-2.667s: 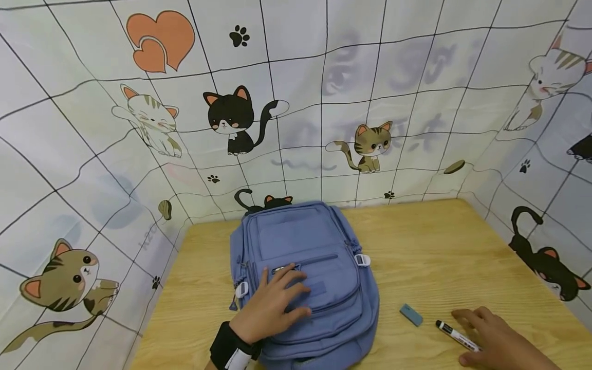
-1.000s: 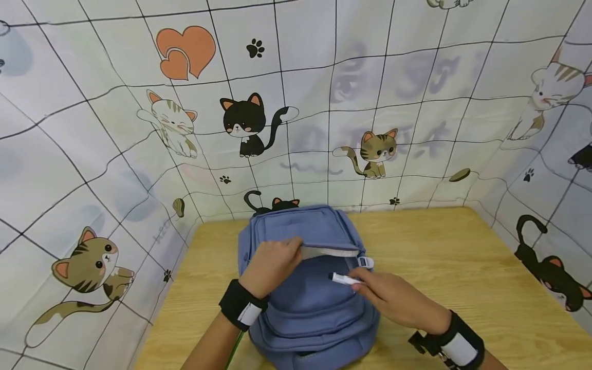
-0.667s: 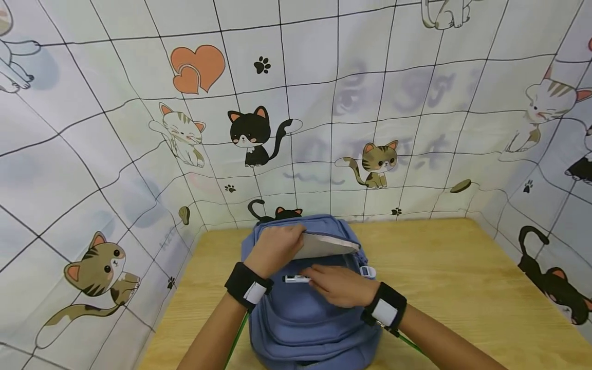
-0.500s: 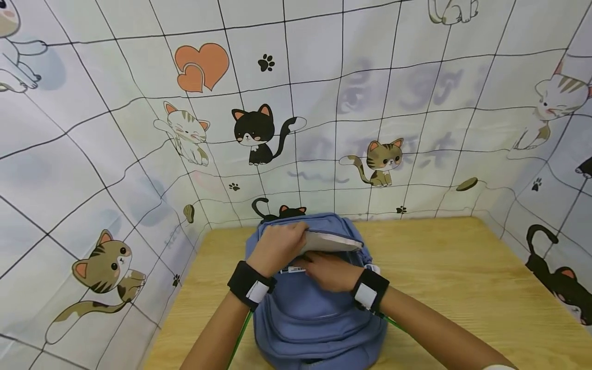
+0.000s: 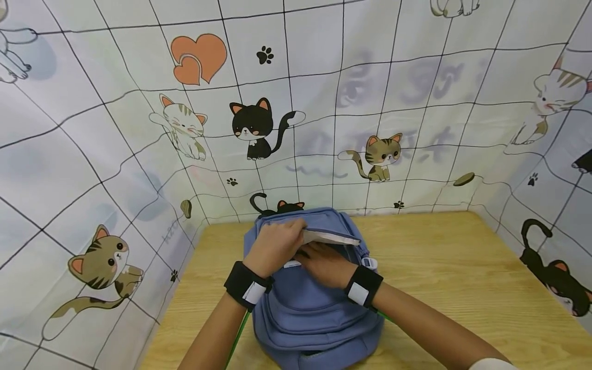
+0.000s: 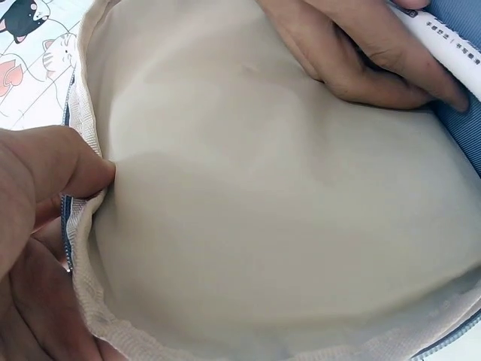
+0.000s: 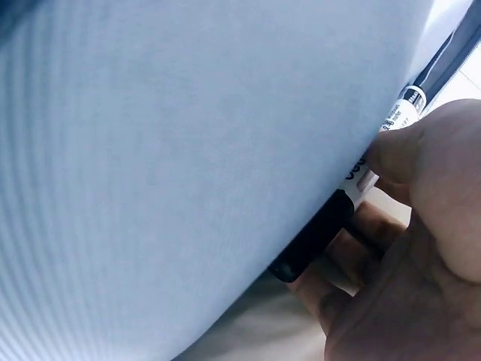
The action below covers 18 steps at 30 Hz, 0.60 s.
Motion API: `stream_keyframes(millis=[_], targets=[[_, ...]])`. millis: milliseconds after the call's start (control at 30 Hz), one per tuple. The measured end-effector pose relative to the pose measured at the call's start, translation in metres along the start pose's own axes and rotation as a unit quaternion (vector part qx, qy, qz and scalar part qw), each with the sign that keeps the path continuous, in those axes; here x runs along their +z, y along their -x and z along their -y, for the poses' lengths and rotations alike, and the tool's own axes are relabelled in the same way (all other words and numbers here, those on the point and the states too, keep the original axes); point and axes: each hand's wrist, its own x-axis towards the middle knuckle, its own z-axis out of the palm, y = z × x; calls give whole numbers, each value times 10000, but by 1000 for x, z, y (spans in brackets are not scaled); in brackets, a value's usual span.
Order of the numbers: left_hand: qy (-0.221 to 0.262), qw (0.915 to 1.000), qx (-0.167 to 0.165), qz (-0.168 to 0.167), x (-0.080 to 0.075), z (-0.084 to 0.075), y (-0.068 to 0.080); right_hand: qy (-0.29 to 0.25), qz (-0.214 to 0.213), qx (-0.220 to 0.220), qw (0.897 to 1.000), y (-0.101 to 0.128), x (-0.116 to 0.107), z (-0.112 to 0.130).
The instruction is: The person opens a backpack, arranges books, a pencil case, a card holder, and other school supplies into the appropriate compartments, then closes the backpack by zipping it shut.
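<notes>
A blue backpack [image 5: 319, 313] lies flat on the wooden table [image 5: 462, 277]. My left hand [image 5: 277, 245] pinches the upper edge of its front pocket and holds it lifted, so the beige lining [image 5: 330, 237] shows. In the left wrist view the thumb [image 6: 60, 169] presses the lining's rim [image 6: 90, 226]. My right hand [image 5: 325, 264] reaches into the pocket mouth and grips a white marker [image 5: 292, 264] with a black cap. The marker [image 7: 376, 177] lies along the blue fabric [image 7: 188, 150], its cap [image 7: 312, 244] pointing into the pocket. The right fingers [image 6: 361, 53] and marker barrel [image 6: 443, 41] rest on the lining.
Cat-print cloth walls [image 5: 393, 103] close the table in at the back and on both sides. Bare wood stretches to the right of the bag. Both wrists wear black bands [image 5: 247, 285].
The right hand took the marker off the table and brought it to the bag. The left hand opened the front pocket and lifted its edge. The marker has slid leftward into the pocket mouth.
</notes>
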Motion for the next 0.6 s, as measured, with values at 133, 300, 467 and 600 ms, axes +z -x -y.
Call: stream_keyframes(millis=[133, 300, 467, 600], targets=[[66, 10000, 8, 15, 2, -1, -1, -124, 534, 194, 9983, 2, -2, -3], [-12, 10000, 9, -54, 6, 0, -3, -701, 1189, 533, 9890, 7, -24, -9], [16, 9999, -68, -90, 8, 2, -1, -1365, 952, 1019, 9808, 31, -78, -5], [197, 9998, -8, -56, 10, -2, 1, -1821, 374, 1563, 9701, 71, -118, -4]])
